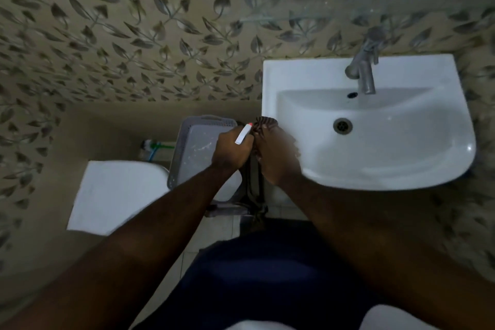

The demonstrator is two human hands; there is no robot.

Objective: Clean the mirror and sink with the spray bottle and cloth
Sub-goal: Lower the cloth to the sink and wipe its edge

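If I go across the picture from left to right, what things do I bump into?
Toilet tank → grey basket → left hand holding the spray bottle → right hand → white sink.

A single head-worn wide-angle view looks steeply down and forward from above the person's chest. Both forearms run up from the bottom corners to the hands, the left hand [232, 151] and right hand [277, 158], which meet near the frame's centre, close to the lens. The sink [375, 158] fills the right middle, the patterned wall [134, 35] the upper half, curved by the lens. The toilet tank [112, 195] lies lower left. The floor [214, 233] shows below centre.
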